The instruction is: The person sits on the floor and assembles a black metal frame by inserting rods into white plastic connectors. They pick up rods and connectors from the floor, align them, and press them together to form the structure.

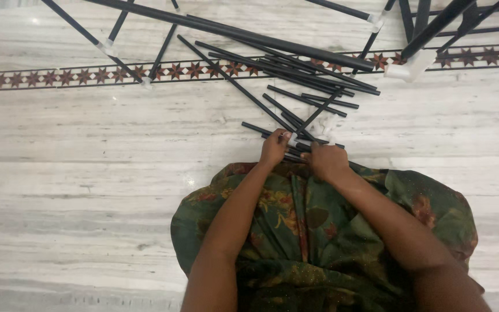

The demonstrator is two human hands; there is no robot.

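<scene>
My left hand (274, 148) and right hand (326, 160) both clench the short black rods (301, 144), bundled crosswise under my fingertips.

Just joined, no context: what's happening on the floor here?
A person sits on a marble floor, both hands working at a short black rod lying just in front of their green patterned skirt. The left hand pinches a white connector at the rod; the right hand grips the rod beside it. More loose rods and partly joined frames lie beyond.
</scene>
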